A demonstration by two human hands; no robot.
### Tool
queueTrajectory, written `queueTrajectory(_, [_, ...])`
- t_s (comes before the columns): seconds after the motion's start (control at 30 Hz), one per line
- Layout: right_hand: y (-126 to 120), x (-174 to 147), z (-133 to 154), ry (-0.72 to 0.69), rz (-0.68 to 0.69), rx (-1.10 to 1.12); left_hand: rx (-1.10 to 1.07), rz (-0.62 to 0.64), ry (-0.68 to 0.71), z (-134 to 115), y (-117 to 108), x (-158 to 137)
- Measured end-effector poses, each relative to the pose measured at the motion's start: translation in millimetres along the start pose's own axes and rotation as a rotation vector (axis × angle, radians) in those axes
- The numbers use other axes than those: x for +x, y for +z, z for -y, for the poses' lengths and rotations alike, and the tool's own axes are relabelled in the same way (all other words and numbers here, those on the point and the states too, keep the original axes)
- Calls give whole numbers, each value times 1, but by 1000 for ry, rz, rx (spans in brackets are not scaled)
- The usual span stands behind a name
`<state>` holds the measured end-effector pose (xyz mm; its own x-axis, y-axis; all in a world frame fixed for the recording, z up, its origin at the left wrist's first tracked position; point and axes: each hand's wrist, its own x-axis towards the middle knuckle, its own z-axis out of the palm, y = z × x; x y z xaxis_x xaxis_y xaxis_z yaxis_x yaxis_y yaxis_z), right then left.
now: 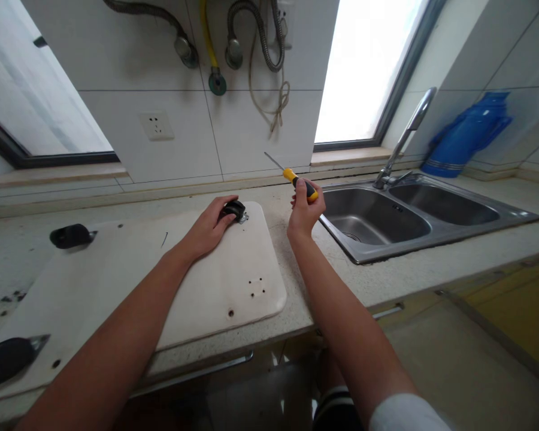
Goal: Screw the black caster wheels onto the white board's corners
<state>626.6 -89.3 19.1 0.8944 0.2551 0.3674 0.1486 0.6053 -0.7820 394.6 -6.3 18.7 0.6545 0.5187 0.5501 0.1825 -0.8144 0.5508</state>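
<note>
A yellow-and-black screwdriver (300,182) is gripped in my right hand (306,206), raised above the counter with its shaft pointing up and to the left. My left hand (210,227) is closed around a black caster wheel (234,208) at the far right corner of a white board (206,281). The board lies flat on the counter. Small screw holes show in its near right corner. Two more black casters, one at the far left (70,236) and one at the near left (8,362), are fixed to the board.
To the right is a double steel sink (372,218) with a tap (406,137). A blue thermos (469,134) stands behind it. Several small dark screws (4,300) lie on the counter at left. Hoses and a yellow pipe (209,36) come from the tiled wall.
</note>
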Motion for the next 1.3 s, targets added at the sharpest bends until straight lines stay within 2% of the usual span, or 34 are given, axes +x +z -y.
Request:
queueTrajectory(0.13, [1, 1, -2, -85, -33, 25, 142, -18, 128, -6, 3, -1])
queueTrajectory(0.3, [2, 3, -11, -74, -41, 15, 241, -81, 112, -12, 10, 0])
queueTrajectory(0.67, [0, 4, -16, -61, -16, 7, 93, -71, -41, -17, 8, -1])
queueTrajectory(0.87, [1, 3, -15, -55, -12, 17, 35, -192, -41, -9, 12, 1])
queueTrajectory(1.0, [2, 1, -14, -51, -4, 21, 51, -227, -43, -5, 12, 0])
queueTrajectory(1.3, [2, -1, -12, -45, 7, 35, 94, -75, 11, -9, 10, -1])
